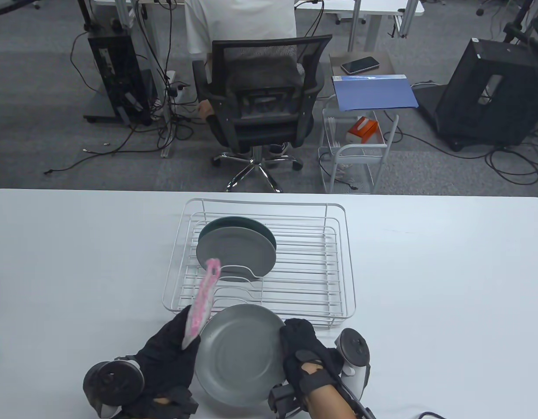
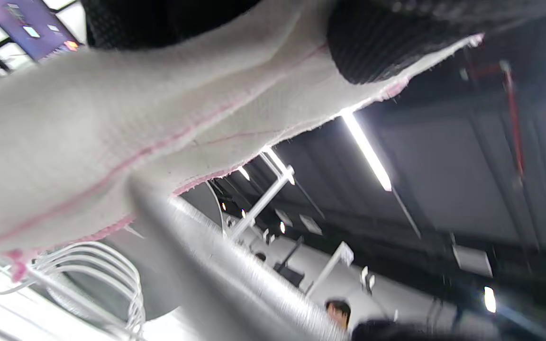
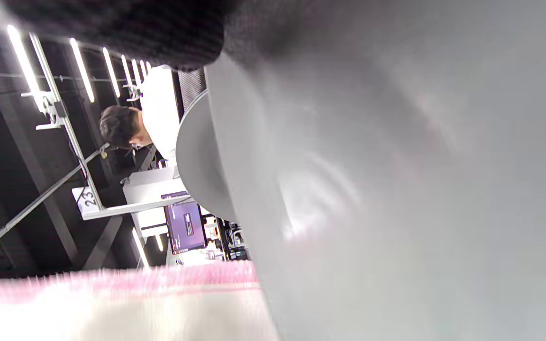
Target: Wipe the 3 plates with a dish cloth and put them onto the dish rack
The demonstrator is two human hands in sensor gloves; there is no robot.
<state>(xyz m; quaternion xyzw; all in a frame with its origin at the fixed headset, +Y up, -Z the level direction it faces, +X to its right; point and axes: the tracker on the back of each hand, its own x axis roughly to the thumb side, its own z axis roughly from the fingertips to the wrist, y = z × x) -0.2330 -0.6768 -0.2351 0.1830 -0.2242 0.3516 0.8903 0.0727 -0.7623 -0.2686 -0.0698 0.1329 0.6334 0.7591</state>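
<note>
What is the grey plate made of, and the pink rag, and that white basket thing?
Round grey plate: probably matte ceramic or melamine; smooth, softly shiny. Pink-edged white dish cloth: woven fabric; it droops, with a visible weave. White wire dish rack: likely coated metal; thin stiff rods.

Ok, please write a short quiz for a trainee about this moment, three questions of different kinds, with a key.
1. True or false: two plates already stand in the dish rack.
2. Which hand holds the pink cloth? A) left B) right C) neither
3. Fill in: the right hand grips the rim of the third ____.

Key: 1 true. 2 A, the left hand. 3 plate.
</note>
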